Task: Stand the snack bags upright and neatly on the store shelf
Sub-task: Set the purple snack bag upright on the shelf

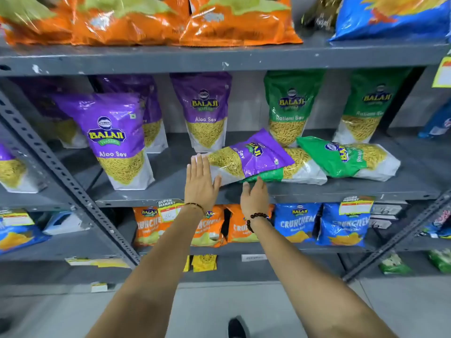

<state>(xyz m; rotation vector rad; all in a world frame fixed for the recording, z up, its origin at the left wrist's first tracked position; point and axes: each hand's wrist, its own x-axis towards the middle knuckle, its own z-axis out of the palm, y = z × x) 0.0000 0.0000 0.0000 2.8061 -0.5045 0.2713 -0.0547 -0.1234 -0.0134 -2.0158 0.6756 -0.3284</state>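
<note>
A purple Aloo Sev bag [251, 156] lies on its side on the middle grey shelf [170, 191], resting on a fallen green bag [292, 173]. Another green Ratlami Sev bag [349, 158] lies flat to the right. My left hand [201, 181] is flat and open, touching the purple bag's bottom end. My right hand [255, 196] reaches under the bag's front edge with fingers apart. Purple bags stand upright at the left [117, 140] and the back [205, 111]. Green bags stand at the back right [290, 108].
Slotted grey uprights [61, 176] frame the shelf at the left and right. Orange bags [151, 18] and a blue bag [395, 15] fill the shelf above. Orange [148, 225] and blue Crunchem bags [297, 222] stand on the shelf below. My shoe [236, 328] is on the floor.
</note>
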